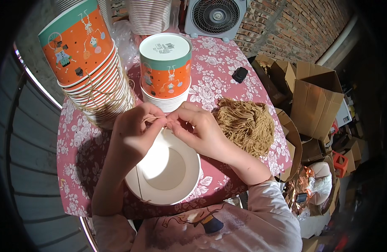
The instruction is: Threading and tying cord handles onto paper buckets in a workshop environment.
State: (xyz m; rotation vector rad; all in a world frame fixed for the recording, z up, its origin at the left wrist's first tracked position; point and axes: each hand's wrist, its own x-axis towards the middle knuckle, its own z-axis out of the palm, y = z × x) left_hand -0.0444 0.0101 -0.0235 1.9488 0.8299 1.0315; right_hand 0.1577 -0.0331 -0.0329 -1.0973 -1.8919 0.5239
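Note:
Both hands meet above an open white paper bucket (191, 180) that stands upright close to my body. My left hand (134, 128) is closed in a pinch on a thin tan cord (155, 118). Fingertip to fingertip with it, my right hand (200, 128) also pinches the cord, so its exact crossing is hidden by the fingers. A thin dark line, seemingly cord, runs down over the bucket's left side. Right of my right hand lies a tan bundle of cords (246, 128). Upside-down orange and green paper buckets (166, 77) are stacked just beyond my hands.
A taller, leaning stack of buckets (86, 54) stands at left, loose cords draped over it. More nested buckets (149, 17) and a grey fan (217, 17) are at the back. A small black object (239, 74) lies on the flowered tablecloth (210, 50). Cardboard boxes (315, 101) fill the right side.

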